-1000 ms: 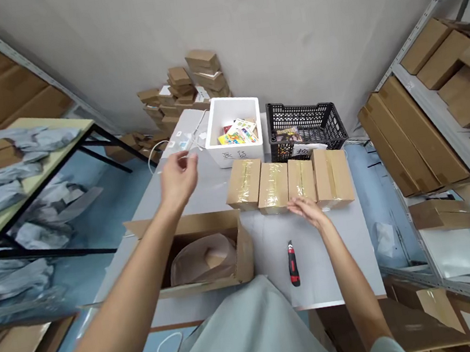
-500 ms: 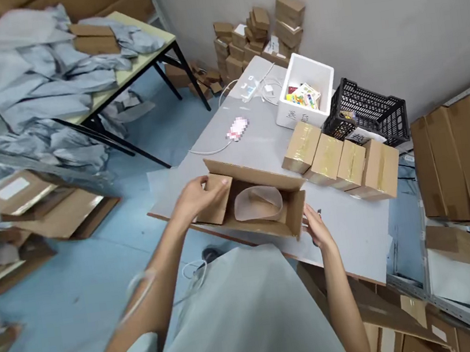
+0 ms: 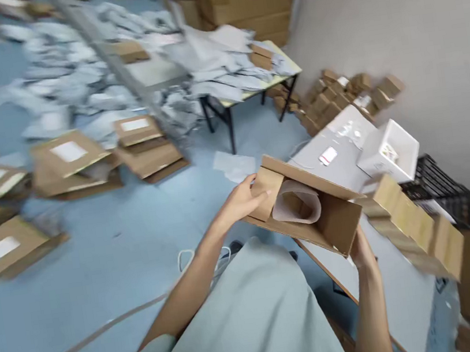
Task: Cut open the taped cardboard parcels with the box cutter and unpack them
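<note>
An open cardboard box (image 3: 333, 220) with a roll of brown paper (image 3: 296, 205) inside is held off the grey table (image 3: 391, 288), tilted. My left hand (image 3: 242, 198) grips its left end flap. My right hand (image 3: 361, 248) holds its right end from below. The box hangs partly past the table's near-left edge. The picture is blurred by head motion.
A row of taped cardboard boxes (image 3: 415, 215), a white foam box (image 3: 389, 151) and a black crate (image 3: 442, 187) stand on the table. Flat cardboard boxes (image 3: 71, 164) lie on the blue floor at left. A second table (image 3: 247, 75) holds grey bags. Small boxes (image 3: 337, 92) pile by the wall.
Both hands went from above the table to the open box and lifted it off the surface toward the left. The view swung left to the floor.
</note>
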### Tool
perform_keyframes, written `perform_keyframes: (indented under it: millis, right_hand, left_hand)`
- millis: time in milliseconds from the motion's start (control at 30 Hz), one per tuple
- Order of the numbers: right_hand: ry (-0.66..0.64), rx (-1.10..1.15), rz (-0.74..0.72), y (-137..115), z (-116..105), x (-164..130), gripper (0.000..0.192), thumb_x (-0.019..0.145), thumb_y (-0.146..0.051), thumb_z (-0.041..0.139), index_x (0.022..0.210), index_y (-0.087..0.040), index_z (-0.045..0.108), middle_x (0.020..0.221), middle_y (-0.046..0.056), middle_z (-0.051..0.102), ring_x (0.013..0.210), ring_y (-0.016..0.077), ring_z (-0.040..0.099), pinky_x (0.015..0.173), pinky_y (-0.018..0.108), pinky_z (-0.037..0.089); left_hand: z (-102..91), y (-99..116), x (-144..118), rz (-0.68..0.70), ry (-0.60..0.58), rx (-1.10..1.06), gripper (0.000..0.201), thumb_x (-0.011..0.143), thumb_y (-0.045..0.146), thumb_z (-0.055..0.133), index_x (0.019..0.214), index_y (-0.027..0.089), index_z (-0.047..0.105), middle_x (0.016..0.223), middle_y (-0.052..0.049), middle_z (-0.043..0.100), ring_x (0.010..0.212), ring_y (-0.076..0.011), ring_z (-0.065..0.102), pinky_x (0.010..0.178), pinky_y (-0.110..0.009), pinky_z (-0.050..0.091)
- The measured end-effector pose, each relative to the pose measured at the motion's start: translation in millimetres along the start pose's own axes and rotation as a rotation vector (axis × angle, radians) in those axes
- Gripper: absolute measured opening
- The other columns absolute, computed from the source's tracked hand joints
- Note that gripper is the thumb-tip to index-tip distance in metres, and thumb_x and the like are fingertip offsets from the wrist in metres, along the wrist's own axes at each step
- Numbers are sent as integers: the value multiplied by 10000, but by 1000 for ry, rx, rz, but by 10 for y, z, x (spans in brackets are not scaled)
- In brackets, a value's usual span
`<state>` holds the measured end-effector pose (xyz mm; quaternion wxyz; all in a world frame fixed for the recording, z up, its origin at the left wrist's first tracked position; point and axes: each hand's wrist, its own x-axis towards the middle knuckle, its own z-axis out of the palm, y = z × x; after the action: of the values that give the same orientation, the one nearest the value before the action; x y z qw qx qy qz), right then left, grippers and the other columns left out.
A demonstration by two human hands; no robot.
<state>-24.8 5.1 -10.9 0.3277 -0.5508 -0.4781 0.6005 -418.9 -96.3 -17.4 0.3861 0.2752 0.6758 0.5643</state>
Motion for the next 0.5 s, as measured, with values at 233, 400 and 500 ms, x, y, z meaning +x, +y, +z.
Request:
perform_keyframes:
  millis: [233, 400, 500]
  right_hand:
    - [-298, -137, -32, -308, 2107, 370, 644, 886, -855, 759, 1184, -296, 873, 1232, 94, 895, 1270, 362, 791, 992, 473, 675]
    - [-519, -260, -28, -424, 3665, 623, 629, 888, -852, 772, 1127, -279, 872, 1296, 58, 882, 1293, 336, 754, 1042, 433, 631]
    - [-635, -335, 36, -391, 4664, 730, 654, 832, -851, 825, 1150, -281, 875, 1289, 34, 884, 1270, 326, 750, 1046, 416, 606]
  left_hand:
    - [-1889, -171, -285, 55, 355, 13, 779, 840, 465, 920, 1549, 228, 700, 1577, -187, 677, 1506, -414, 653, 1320, -562, 501]
    - [-2965, -524, -430, -52, 634, 49, 781, 884, 486, 866, 1586, 220, 651, 1574, -199, 635, 1459, -411, 674, 1276, -569, 528]
    - [-3624, -737, -473, -122, 781, 19, 763, 875, 497, 853, 1562, 225, 661, 1567, -188, 637, 1447, -382, 685, 1244, -526, 555]
